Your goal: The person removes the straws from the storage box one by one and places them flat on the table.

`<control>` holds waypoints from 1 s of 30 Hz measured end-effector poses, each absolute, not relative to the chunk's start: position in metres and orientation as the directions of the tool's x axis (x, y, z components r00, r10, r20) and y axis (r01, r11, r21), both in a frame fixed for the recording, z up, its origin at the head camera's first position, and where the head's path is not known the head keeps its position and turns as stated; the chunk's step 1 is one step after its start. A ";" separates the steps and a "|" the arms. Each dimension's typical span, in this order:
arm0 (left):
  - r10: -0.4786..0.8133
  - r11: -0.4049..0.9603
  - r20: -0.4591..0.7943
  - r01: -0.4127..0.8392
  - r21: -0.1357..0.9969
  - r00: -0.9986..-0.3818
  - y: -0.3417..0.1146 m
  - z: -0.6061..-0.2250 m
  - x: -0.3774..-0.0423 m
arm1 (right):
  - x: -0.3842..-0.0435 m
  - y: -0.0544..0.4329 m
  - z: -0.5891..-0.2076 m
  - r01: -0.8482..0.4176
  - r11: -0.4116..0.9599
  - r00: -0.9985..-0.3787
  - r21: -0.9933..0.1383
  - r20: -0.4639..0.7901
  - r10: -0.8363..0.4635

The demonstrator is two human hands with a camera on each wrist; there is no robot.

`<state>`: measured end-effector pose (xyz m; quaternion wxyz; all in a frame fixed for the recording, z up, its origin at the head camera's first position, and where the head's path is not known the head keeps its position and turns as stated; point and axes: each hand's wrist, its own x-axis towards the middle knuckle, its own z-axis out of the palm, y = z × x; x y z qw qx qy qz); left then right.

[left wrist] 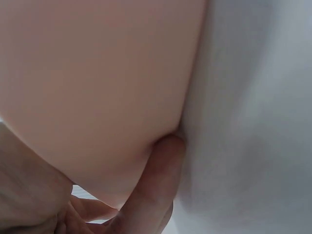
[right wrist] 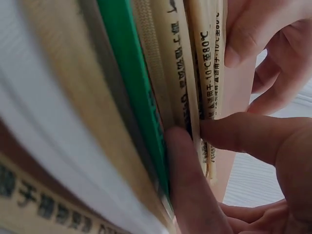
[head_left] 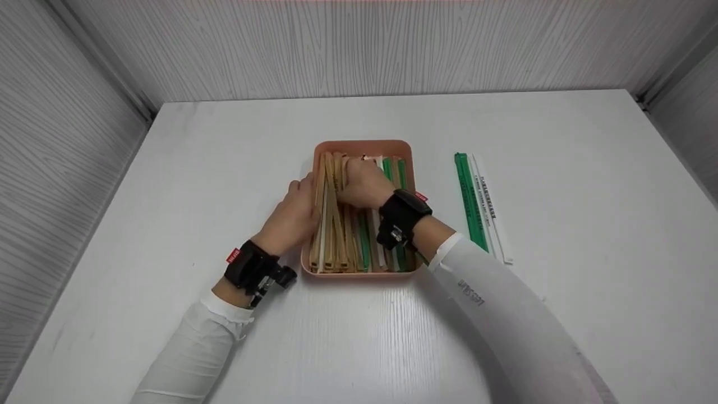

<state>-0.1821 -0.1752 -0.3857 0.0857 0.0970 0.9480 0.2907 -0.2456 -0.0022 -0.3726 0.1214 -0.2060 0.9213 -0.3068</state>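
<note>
A salmon-pink box (head_left: 363, 276) stands on the table, packed with paper-wrapped drinking straws (head_left: 330, 235), most tan, some green or white. My left hand (head_left: 291, 216) grips the box's left wall, thumb over the rim and fingers against the outside. In the left wrist view a fingertip (left wrist: 170, 144) presses low on that wall, close to the tabletop. Among the straws, my right hand (head_left: 367, 182) reaches in near the far end. Its thumb and a finger pinch a tan wrapped straw (right wrist: 176, 63) in the right wrist view, beside a green straw (right wrist: 127, 63).
To the right of the box, a green wrapped straw bundle (head_left: 471, 196) and white wrapped straws (head_left: 493, 224) lie side by side on the white table (head_left: 589, 224). Grey wood-grain panels (head_left: 359, 50) rise behind the table and at both sides.
</note>
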 end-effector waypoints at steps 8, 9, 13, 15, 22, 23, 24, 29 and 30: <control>0.241 0.815 -0.101 0.146 0.560 -0.965 -0.175 -0.387 -0.181 | -0.246 0.003 -0.374 -0.272 0.722 -0.894 -0.636 -0.111 -0.435; 0.241 0.815 -0.102 0.145 0.561 -0.965 -0.175 -0.386 -0.181 | -0.246 0.004 -0.374 -0.273 0.720 -0.894 -0.639 -0.108 -0.434; 0.244 0.814 -0.100 0.148 0.561 -0.965 -0.176 -0.386 -0.181 | -0.245 0.006 -0.373 -0.263 0.705 -0.897 -0.658 -0.103 -0.431; 0.248 0.815 -0.099 0.152 0.560 -0.964 -0.175 -0.385 -0.181 | -0.245 0.008 -0.371 -0.265 0.704 -0.898 -0.659 -0.097 -0.428; 0.243 0.810 -0.113 0.138 0.570 -0.963 -0.175 -0.386 -0.182 | -0.241 0.014 -0.364 -0.282 0.651 -0.904 -0.705 -0.032 -0.426; 0.241 0.812 -0.117 0.134 0.569 -0.963 -0.175 -0.386 -0.182 | -0.240 0.016 -0.363 -0.286 0.635 -0.905 -0.718 -0.017 -0.426; 0.238 0.812 -0.120 0.130 0.568 -0.964 -0.175 -0.386 -0.183 | -0.239 0.018 -0.361 -0.290 0.619 -0.906 -0.730 0.000 -0.424; 0.228 0.810 -0.126 0.116 0.574 -0.965 -0.175 -0.386 -0.183 | -0.233 0.032 -0.352 -0.271 0.488 -0.911 -0.830 0.057 -0.408; 0.227 0.808 -0.126 0.115 0.578 -0.966 -0.175 -0.386 -0.183 | -0.232 0.036 -0.349 -0.258 0.455 -0.914 -0.852 0.064 -0.400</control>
